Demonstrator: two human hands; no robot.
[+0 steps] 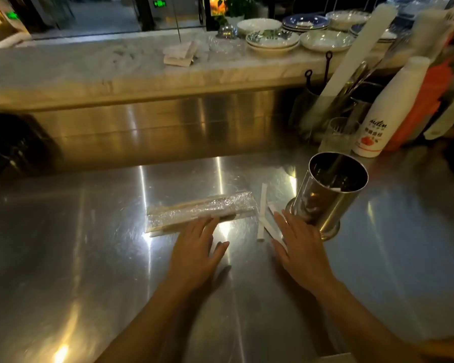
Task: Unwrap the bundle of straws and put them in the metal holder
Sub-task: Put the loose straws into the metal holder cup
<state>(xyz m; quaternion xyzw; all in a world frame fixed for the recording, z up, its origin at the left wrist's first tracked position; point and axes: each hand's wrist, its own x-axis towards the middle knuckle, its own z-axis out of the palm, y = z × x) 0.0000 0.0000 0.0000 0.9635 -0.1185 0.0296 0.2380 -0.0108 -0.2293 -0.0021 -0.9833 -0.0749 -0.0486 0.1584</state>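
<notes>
A bundle of straws point(199, 211) wrapped in clear crinkled plastic lies flat on the steel counter point(89, 258), long side left to right. My left hand point(197, 254) is open, palm down, its fingertips touching the bundle's near edge. My right hand point(300, 250) is open and flat, just right of the bundle. Under its fingers and beside them lie two or three loose paper-wrapped straws point(261, 213). The metal holder point(328, 195) stands upright right behind my right hand, a shiny cylinder on a round foot, with a few straws inside.
A glass point(338, 134) and a stack of white paper cups point(388, 111) stand behind the holder, with more cup stacks and utensils at the right. A raised marble ledge point(116, 72) carries plates and bowls point(273, 41). A dark object sits at far left.
</notes>
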